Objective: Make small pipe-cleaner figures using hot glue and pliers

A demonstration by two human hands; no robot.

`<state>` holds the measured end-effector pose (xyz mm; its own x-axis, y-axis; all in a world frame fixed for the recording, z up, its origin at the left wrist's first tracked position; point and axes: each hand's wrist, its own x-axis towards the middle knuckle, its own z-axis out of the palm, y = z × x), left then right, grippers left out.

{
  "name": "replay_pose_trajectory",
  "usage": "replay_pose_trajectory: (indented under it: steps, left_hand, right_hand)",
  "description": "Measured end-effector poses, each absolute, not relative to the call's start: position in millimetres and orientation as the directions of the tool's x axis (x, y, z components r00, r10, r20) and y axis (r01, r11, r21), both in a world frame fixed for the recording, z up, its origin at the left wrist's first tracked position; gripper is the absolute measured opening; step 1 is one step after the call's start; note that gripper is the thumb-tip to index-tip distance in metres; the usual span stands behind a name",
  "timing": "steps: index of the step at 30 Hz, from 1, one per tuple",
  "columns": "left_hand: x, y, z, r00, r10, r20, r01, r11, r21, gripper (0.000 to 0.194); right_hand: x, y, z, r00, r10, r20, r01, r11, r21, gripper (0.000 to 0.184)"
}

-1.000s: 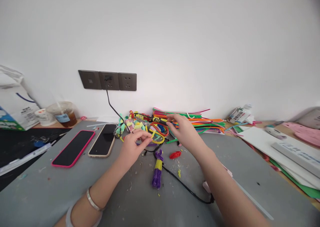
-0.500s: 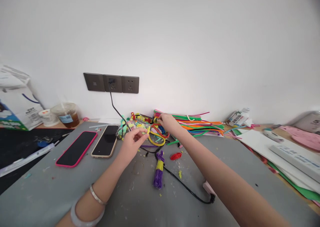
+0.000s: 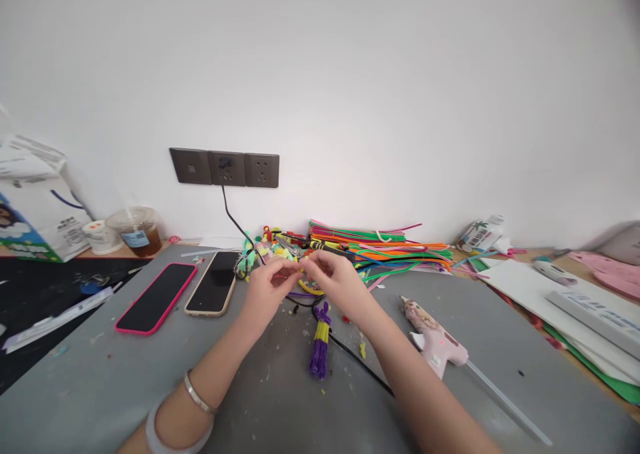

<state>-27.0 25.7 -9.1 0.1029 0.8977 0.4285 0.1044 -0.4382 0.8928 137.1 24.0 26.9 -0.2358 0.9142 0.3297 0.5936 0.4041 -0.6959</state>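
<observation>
The glue gun (image 3: 434,339) lay on the desk (image 3: 270,401) to the right of the right forearm, nozzle pointing away, glue stick (image 3: 507,404) trailing toward the near edge. A red spot showed on its body; the nozzle was best treated as hot. The purple-and-yellow bundle (image 3: 319,347) lay between the forearms, nearer than both hands and apart from them.

Beyond it, the left hand (image 3: 270,286) and right hand (image 3: 337,279) met at the fingertips, raised above the desk. The left fingers were pinched nearly closed on a small yellow piece (image 3: 301,270). The right fingers were bent in against the same spot; whether they also gripped could not be told. The step in hand appeared to be shaping the piece. This called for a steady left pinch close to the working point, small movements of the right fingertips, and light pressure to avoid crushing the fuzzy pile.

The right hand masked most of a red scrap (image 3: 346,319). The piece's length and far end could not be made out. Behind the hands, the heap (image 3: 260,246) was partly covered and too jumbled to itemise. The right forearm cut off the cord (image 3: 357,359).
</observation>
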Motion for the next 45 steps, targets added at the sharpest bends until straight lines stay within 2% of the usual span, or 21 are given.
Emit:
replay_pose_trajectory:
  steps: [2,3,6,9,16,21,27,32,36,38,42,45]
  left_hand:
    - [-24.9,21.4,-6.9,0.122,0.866,0.485,0.152,-0.499,0.853,0.007]
    - [-24.0,19.4,-5.9,0.129,0.858,0.497,0.164,-0.513,0.843,0.006]
    - [-22.2,14.9,-3.8,0.139,0.854,0.501,0.156,-0.519,0.84,0.004]
    - [-21.4,12.6,-1.7,0.157,0.839,0.522,0.14,-0.542,0.829,0.004]
    - [-19.3,10.5,2.6,0.216,0.78,0.587,0.14,-0.62,0.772,0.007]
    - [-20.4,10.2,4.7,0.262,0.774,0.576,0.122,-0.619,0.776,0.009]
    - [-22.6,9.3,8.6,0.423,0.799,0.427,0.092,-0.507,0.857,0.011]
    - [-19.4,10.3,6.8,0.259,0.927,0.271,-0.05,-0.267,0.962,0.015]
    - [-15.0,8.8,7.0,0.18,0.979,0.1,-0.148,-0.073,0.986,0.028]
    - [-13.7,8.1,7.7,0.176,0.981,0.083,-0.147,-0.057,0.987,0.031]
    - [-14.3,8.0,7.2,0.246,0.957,0.151,-0.06,-0.14,0.988,0.027]
    - [-17.1,7.1,6.9,0.361,0.93,0.071,-0.012,-0.071,0.997,0.026]
  right_hand:
    - [134.9,13.7,19.9,-0.209,0.929,0.306,0.296,0.358,-0.885,0.034]
    - [135.2,10.9,17.0,-0.194,0.94,0.28,0.16,0.312,-0.936,0.035]
    - [140.4,8.5,12.8,-0.161,0.966,0.204,-0.072,0.195,-0.978,0.038]
    - [146.3,8.4,12.1,-0.15,0.974,0.167,-0.173,0.141,-0.975,0.04]
    - [151.4,5.9,6.2,-0.188,0.969,0.161,-0.266,0.108,-0.958,0.039]
    - [152.9,5.5,6.0,-0.228,0.961,0.158,-0.295,0.087,-0.952,0.037]
    - [153.7,7.0,4.4,-0.28,0.943,0.179,-0.248,0.109,-0.963,0.034]
    - [153.9,8.1,4.5,-0.169,0.96,0.225,-0.308,0.165,-0.937,0.032]
    - [151.7,8.1,4.0,-0.187,0.95,0.25,-0.304,0.186,-0.934,0.03]
    - [150.5,8.3,2.8,-0.184,0.951,0.248,-0.302,0.185,-0.935,0.03]
    - [149.8,9.0,-0.1,-0.137,0.959,0.247,-0.271,0.204,-0.941,0.03]
    - [150.6,9.1,0.3,-0.163,0.953,0.256,-0.215,0.219,-0.952,0.033]
